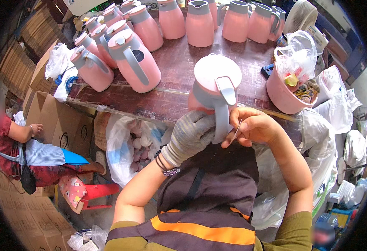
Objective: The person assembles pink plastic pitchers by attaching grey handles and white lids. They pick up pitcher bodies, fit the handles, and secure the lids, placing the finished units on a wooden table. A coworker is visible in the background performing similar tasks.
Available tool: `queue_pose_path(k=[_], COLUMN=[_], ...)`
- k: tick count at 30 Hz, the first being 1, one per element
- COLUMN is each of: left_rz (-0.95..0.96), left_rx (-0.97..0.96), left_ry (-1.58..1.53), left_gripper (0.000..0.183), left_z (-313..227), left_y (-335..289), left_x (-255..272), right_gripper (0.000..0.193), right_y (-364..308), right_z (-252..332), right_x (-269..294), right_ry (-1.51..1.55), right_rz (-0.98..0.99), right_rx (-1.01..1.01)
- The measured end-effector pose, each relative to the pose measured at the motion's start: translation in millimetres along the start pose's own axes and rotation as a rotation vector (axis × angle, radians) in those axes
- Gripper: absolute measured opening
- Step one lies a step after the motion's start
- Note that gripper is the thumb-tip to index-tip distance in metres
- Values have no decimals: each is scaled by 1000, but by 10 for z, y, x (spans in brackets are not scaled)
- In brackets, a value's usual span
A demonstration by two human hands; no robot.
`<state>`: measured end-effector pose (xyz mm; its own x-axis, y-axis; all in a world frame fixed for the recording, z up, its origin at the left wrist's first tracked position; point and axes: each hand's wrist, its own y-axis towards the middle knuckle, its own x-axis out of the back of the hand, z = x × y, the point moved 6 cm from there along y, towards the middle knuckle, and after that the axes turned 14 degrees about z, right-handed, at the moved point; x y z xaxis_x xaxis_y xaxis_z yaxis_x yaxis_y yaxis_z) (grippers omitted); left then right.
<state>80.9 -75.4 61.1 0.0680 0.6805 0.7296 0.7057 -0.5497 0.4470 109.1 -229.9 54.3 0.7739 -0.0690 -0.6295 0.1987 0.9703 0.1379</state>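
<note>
Gripping pink jug (214, 85) w/ gloved left hand (190, 134); right hand (254, 125) fingers pinching thin blade (236, 131).

A worn, dark reddish-brown wooden worktable (179, 67) fills the far half of the scene, lit evenly by bright daylight. Stacks of flattened brown cardboard (18, 58) line the far left, with open brown cardboard boxes (60, 125) just below the table's left edge. A small red plastic stool (93, 194) stands on the grey concrete floor (104, 217) at near left. A white electric fan (300, 16) sits at the far right corner, above heaps of clear plastic bags (338, 108) along the right side.
</note>
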Motion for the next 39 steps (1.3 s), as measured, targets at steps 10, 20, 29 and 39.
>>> queue_pose_path(k=[10, 20, 29, 39], left_rz=[40, 26, -14, -139], left_rx=[430, 191, 191, 38], left_ry=[-1115, -1064, -879, -28], left_gripper=[7, 51, 54, 40], left_z=[247, -234, -363, -527], left_y=[-272, -185, -146, -95], left_x=[67, 370, 260, 412], right_gripper=[14, 19, 22, 18], right_y=[-123, -267, -218, 49], right_z=[58, 83, -132, -48], right_x=[110, 43, -500, -974], right_ry=[-108, -437, 62, -1351], right_rz=[-308, -655, -650, -808], right_rx=[159, 301, 510, 427])
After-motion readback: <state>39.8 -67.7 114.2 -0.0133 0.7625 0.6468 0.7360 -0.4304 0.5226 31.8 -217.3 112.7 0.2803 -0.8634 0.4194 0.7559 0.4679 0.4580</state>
